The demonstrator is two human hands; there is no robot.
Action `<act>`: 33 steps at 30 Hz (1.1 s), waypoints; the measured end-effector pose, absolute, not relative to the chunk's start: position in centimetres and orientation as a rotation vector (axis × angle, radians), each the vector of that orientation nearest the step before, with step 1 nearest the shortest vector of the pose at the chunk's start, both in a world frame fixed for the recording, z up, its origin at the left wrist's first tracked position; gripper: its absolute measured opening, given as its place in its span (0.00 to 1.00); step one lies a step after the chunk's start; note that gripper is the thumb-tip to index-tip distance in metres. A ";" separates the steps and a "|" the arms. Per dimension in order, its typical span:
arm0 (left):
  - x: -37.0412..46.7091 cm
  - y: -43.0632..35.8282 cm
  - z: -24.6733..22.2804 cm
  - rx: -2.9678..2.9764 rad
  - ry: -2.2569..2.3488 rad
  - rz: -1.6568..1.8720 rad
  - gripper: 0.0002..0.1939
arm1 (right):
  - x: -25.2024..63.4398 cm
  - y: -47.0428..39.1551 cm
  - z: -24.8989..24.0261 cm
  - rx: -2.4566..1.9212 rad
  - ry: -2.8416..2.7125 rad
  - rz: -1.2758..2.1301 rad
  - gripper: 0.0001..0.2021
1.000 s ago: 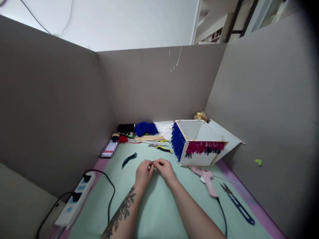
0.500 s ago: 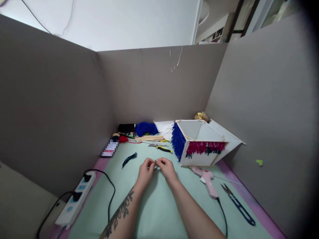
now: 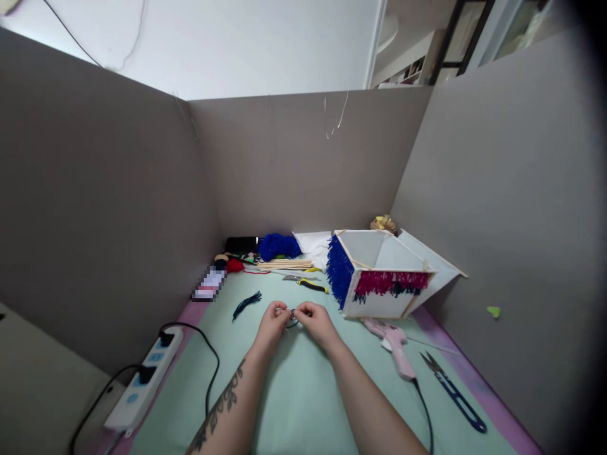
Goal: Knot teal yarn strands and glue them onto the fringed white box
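My left hand and my right hand meet over the middle of the table, fingertips pinched and a small gap between them. Dark yarn strands run between the two pinches and loop below them; the exact ends are hidden by the fingers. A small bundle of cut dark blue yarn lies left of my left hand. To the right stands a white house-shaped box with wooden edge strips, blue yarn fringe on one side, and red and dark blue fringe on the front.
A pink glue gun and dark thread snips lie at right. Yellow-black pliers, wooden sticks, blue yarn and red yarn sit at the back. A phone and power strip are at left.
My left hand has shifted slightly left, so the fingertips are farther apart and more of the dark strand shows between them. My right hand has barely moved.
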State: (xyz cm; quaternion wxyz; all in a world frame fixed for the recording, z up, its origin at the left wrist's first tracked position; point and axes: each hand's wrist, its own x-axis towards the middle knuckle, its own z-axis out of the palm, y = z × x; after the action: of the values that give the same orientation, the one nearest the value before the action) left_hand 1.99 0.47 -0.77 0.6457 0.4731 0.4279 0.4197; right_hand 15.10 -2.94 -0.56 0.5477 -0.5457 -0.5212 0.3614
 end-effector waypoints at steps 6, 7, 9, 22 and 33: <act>2.0 0.9 -1.4 1.116 0.974 0.990 0.18 | 15.1 -2.7 -1.3 -1.351 -1.284 0.784 0.05; 2.0 0.9 -1.6 1.124 0.966 0.995 0.18 | 15.1 -2.7 -1.4 -1.366 -1.283 0.776 0.05; 2.0 1.0 -1.8 1.147 0.958 1.006 0.17 | 15.1 -2.6 -1.5 -1.389 -1.290 0.750 0.04; 2.1 0.5 -1.0 1.167 0.822 1.011 0.16 | 14.5 -2.9 -1.7 -1.367 -1.461 0.242 0.05; 2.1 0.1 -0.5 1.093 0.787 0.899 0.21 | 13.9 -3.3 -1.7 -1.274 -1.435 0.132 0.06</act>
State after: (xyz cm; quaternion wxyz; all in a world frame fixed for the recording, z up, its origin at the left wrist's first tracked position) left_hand 2.13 0.06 -0.53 0.6897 0.4889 0.3517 0.4019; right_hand 13.94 -3.26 -1.72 0.5720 -0.5432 -0.6120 0.0564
